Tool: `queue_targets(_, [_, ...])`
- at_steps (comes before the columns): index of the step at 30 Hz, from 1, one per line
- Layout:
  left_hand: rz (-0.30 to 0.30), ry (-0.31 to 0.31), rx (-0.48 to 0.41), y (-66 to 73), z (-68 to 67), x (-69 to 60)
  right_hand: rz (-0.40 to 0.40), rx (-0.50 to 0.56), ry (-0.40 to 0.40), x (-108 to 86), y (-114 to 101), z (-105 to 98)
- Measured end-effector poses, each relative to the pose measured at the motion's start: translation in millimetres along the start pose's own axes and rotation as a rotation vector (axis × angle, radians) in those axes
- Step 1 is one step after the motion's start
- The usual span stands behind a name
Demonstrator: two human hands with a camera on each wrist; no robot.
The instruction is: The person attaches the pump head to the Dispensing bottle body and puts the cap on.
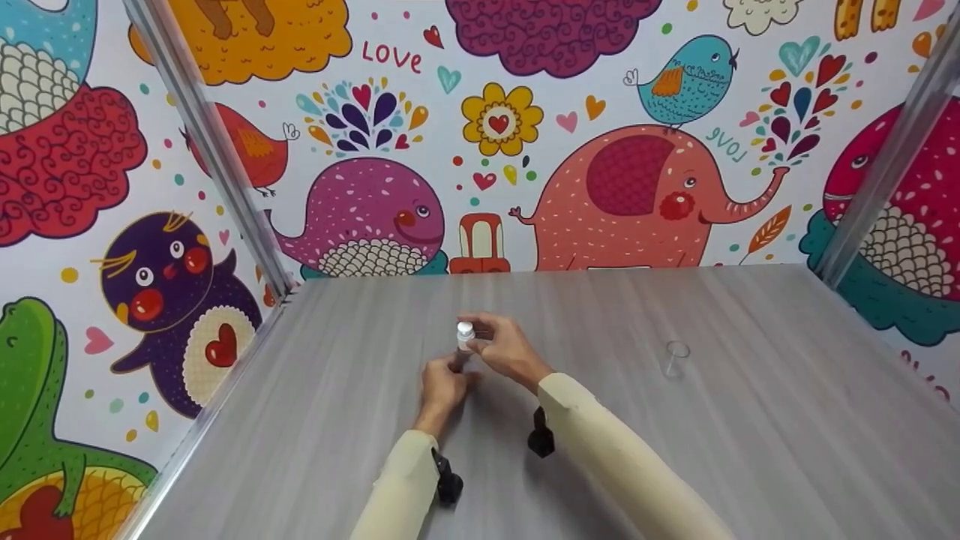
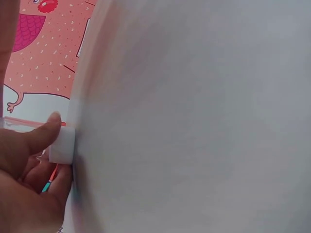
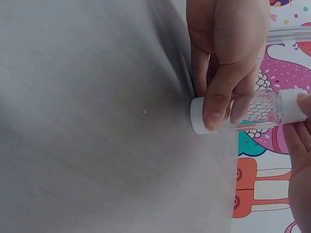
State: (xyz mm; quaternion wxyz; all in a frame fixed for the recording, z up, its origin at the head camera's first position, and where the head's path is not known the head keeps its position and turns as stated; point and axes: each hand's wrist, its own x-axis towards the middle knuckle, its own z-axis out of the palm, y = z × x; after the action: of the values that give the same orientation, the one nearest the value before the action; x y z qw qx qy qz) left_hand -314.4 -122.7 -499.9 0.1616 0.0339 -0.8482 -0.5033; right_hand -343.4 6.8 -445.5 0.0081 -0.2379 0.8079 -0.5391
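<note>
In the head view, both hands were found on a single item, a small bottle (image 1: 463, 343), which stood roughly upright in front of the person, above the grey wood-grain surface (image 1: 337, 420). The left hand (image 1: 444, 386) was curled around the lower part of the bottle. The right hand (image 1: 511, 351) was higher, its thumb and fingers closed about the white top (image 1: 465, 329). A clear, cylindrical glass-like piece (image 1: 676, 360) was noted on the surface, to the person's right and well apart from both hands. Pale yellow sleeves (image 1: 622, 457) covered the forearms, and a black device (image 1: 448, 481) was fitted near each wrist. A printed wall (image 1: 570, 97) with cartoon animals stood behind the surface.

In the left wrist view, the left hand gripped the bottle near its white base (image 2: 63, 148), the thumb on one side and fingers on the other. Whether the base touched the surface could not be determined.

In the right wrist view, the clear body (image 3: 260, 110) of the bottle was visible between the two hands. The left hand's thumb pressed against the bottle beside the white base. The right hand, partly cut off by the picture's edge, pinched the white top at the opposite end.
</note>
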Motion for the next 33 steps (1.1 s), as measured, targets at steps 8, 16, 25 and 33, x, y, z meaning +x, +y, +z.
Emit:
queue_targets(8, [-0.024,-0.003,0.023,0.4,-0.4,1.0,0.017,-0.004,0.022,0.6,-0.4,-1.4])
queue_targets(16, [-0.039,-0.007,0.052,0.9,-1.4,-0.2,0.013,-0.004,0.036,0.5,0.6,-1.2])
queue_targets(25, [-0.053,-0.009,0.033,1.3,-3.1,-2.0,-0.006,-0.059,0.019,2.2,-2.7,-1.3])
queue_targets(33, [-0.043,0.009,0.015,1.9,-0.8,-2.4,-0.064,-0.096,0.028,1.0,-3.9,-2.7])
